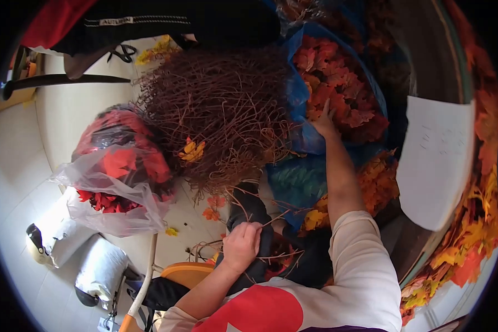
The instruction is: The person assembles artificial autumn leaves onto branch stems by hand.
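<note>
My left hand (242,246) is closed around thin brown twigs (276,217), whose bare ends fan out past the fist above my lap. Out to the right, my right hand (323,123) reaches into a blue plastic bag (300,99) full of red artificial maple leaves (337,77). Its fingers look spread against the leaves at the bag's near left side, and no leaf shows clearly in them. Between the bag and the left side lies a large heap of brown twigs (216,105), with one yellow-orange leaf (192,150) on it.
A clear plastic bag (116,191) of red leaves stands left of the heap. Yellow-orange leaves (377,182) fill another bag below the blue one. A white sheet of paper (434,160) hangs at the right, beside a leaf garland (465,238). Black scissors (123,53) lie at upper left.
</note>
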Available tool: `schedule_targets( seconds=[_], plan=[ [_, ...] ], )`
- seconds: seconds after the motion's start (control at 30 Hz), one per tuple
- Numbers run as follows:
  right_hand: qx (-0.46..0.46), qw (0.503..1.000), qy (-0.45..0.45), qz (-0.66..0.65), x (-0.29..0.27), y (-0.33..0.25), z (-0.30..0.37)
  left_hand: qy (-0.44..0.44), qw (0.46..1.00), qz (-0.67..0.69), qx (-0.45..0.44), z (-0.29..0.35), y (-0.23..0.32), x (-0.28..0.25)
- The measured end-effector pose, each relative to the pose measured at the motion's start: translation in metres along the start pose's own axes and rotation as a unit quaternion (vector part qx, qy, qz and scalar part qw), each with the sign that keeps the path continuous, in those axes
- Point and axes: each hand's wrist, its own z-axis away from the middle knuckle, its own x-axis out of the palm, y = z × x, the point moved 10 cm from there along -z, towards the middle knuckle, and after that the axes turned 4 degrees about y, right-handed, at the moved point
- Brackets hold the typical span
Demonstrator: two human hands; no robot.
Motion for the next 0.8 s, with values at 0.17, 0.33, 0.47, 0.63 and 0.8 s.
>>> schedule_targets(
  seconds=[0.17, 0.33, 0.47, 0.63, 0.8],
  plan=[
    [-0.048, 0.999, -0.018, -0.011, 0.005, 0.017, -0.027, -0.004, 1.000, -0.007, -0.015, -0.007, -0.002, 0.005],
    [0.024, 0.947, -0.188, -0.260, 0.016, 0.003, 0.005, 0.004, 1.000, -0.009, -0.030, -0.006, -0.010, 0.003],
    [-0.020, 0.997, -0.054, -0.059, 0.033, -0.011, -0.012, 0.008, 0.999, -0.011, -0.031, -0.005, -0.014, 0.001],
    [-0.057, 0.980, 0.122, 0.148, 0.047, 0.017, -0.051, 0.003, 1.000, 0.001, -0.023, -0.008, -0.006, 0.009],
    [-0.067, 0.989, 0.105, 0.082, 0.045, 0.013, -0.036, -0.001, 1.000, -0.005, -0.026, -0.007, -0.006, 0.007]
  ],
)
